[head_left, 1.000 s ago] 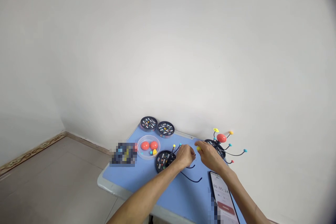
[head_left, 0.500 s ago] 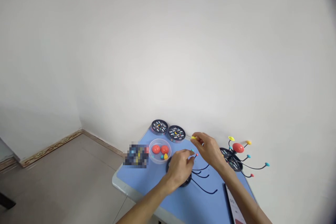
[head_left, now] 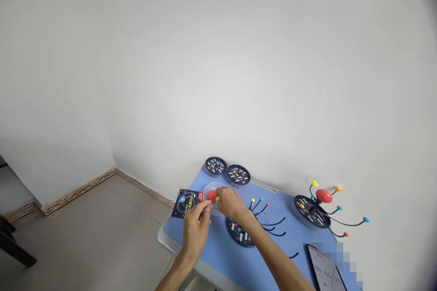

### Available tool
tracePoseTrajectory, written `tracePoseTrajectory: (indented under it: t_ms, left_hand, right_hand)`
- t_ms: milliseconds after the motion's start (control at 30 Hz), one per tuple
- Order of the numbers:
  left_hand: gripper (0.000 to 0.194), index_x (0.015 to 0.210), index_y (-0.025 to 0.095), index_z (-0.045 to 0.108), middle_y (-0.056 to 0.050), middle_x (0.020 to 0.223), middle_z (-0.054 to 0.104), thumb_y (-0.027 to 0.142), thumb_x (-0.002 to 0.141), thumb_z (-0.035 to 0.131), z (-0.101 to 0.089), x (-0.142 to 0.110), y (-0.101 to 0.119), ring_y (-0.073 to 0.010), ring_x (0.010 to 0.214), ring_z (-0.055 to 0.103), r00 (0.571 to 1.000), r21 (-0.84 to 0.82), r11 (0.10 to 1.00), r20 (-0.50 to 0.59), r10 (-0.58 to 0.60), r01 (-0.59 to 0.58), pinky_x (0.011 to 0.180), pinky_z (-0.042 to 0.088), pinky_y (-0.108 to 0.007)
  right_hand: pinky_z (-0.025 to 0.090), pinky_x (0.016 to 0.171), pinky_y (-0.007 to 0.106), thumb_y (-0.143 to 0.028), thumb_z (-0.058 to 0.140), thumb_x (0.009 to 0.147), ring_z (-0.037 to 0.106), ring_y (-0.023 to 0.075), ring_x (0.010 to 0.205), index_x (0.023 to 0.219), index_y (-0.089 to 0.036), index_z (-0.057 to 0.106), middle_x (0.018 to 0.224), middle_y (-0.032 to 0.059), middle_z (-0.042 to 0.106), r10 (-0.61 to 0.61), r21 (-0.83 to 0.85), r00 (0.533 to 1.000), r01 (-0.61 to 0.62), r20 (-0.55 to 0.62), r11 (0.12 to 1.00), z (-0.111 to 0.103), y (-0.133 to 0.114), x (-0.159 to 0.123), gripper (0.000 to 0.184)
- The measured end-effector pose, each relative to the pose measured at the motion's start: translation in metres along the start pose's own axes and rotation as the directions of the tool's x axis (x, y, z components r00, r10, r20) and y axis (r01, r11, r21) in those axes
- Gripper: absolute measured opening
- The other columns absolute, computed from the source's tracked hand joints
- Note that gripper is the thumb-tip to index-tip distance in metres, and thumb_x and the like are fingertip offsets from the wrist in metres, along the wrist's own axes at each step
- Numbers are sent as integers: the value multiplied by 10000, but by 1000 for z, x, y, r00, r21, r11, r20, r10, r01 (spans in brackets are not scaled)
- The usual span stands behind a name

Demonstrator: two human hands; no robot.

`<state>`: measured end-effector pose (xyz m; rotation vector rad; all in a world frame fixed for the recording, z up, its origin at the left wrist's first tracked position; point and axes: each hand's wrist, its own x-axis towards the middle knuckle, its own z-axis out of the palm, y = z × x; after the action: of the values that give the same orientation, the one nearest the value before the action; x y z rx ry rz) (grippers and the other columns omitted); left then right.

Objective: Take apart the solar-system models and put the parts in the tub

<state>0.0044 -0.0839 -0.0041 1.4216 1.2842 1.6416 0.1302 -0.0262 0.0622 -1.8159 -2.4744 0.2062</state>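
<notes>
My right hand (head_left: 232,202) reaches over the clear plastic bowl (head_left: 214,213), its thumb and fingers pinching a small yellow piece (head_left: 218,198). Inside the bowl a red ball half (head_left: 211,196) shows; my right hand hides the rest. At the bowl's near left side is my left hand (head_left: 195,227), thumb and fingertips drawn together; whether anything is between them is hidden. Under my right forearm sits a round black planet-model base (head_left: 239,235) with curved black rods. Small yellow (head_left: 253,200), blue (head_left: 261,199) and red (head_left: 267,205) balls tip some rods; other rods end bare.
An assembled planet model (head_left: 312,213) with a large red ball stands on the right. Two round printed discs (head_left: 215,166) (head_left: 238,175) lie at the back by the wall. A dark booklet (head_left: 184,204) is left of the bowl; a phone (head_left: 326,268) showing a timer lies front right.
My left hand has left the model base and moved left beside the bowl. My right hand has carried the yellow piece left, down over the bowl. The view has shifted slightly.
</notes>
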Motion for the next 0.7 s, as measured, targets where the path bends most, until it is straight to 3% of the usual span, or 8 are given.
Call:
tracePoseTrajectory:
  t_ms: [100,200,300,433,567,700]
  left_hand:
    - [392,937,209,746,-74,863,773,534,845,546,8,0,0,-163,542,642,1000,-17,1000,7,-12,12,523,566,-279]
    - [374,945,208,737,-59,825,765,505,868,525,20,0,1,-155,528,632,999,-16,1000,50,7,-6,527,557,-273]
    - [342,970,209,726,-58,853,761,449,900,493,36,0,3,-169,617,670,992,7,999,119,45,-46,588,564,-276]
    - [332,997,189,718,-87,909,760,383,917,461,63,4,5,-196,737,698,971,30,994,221,95,-104,678,571,-305]
    - [333,1006,181,711,-104,974,759,299,923,411,91,13,4,-227,889,699,955,43,988,264,133,-149,841,553,-375]
    - [330,1048,164,700,-117,1090,745,222,905,409,112,23,-4,-234,1050,671,936,93,995,353,4,-40,982,488,-397]
  right_hand:
    - [411,722,266,-110,536,812,674,238,964,1033,-159,709,1061,141,724,-17,-9,1000,18,23,1000,2,0,-6,284]
    - [420,742,254,-131,480,865,670,210,957,1045,-173,702,1067,122,717,-18,-5,1000,18,-13,1000,-12,13,-17,289]
    - [425,758,242,-131,444,881,660,180,908,1028,-177,701,1053,104,716,18,62,988,-9,-151,998,-38,43,-33,300]
    - [418,695,246,-152,463,841,633,168,759,846,-188,709,846,52,724,139,178,938,-85,-317,980,-70,96,-57,248]
    - [408,647,265,-172,446,801,617,175,686,778,-193,700,749,33,711,259,199,922,-207,-287,958,-76,131,-79,255]
    - [425,673,276,-180,441,782,629,178,704,742,-193,698,766,34,724,246,189,939,-204,-238,961,-65,143,-89,260]
